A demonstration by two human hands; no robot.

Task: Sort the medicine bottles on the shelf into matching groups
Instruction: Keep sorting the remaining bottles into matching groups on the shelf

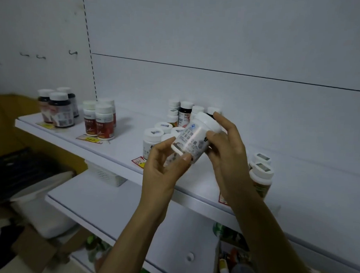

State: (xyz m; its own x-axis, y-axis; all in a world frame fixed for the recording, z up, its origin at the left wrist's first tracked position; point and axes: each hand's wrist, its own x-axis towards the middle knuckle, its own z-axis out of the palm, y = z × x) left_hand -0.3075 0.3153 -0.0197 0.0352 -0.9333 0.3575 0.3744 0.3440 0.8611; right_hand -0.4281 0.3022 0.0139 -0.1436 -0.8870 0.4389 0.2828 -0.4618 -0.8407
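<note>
Both hands hold one white medicine bottle (192,137) tilted above the white shelf (117,150). My left hand (163,170) pinches its bottom end, and my right hand (225,150) grips it near the white cap. Dark brown bottles (57,108) stand in a group at the shelf's far left. Beside them stands a group of white bottles with red labels (100,120). A cluster of white bottles (157,135) sits just behind my left hand, with mixed bottles (185,113) at the back wall. Bottles with orange-green labels (262,176) stand to the right of my right wrist.
A lower white shelf (95,200) juts out beneath, with a white perforated box (105,174) on it. Colourful items (232,252) fill the space further down on the right. Cardboard boxes (34,251) and a dark bag (21,167) lie at the left. Yellow price tags (89,139) line the shelf edge.
</note>
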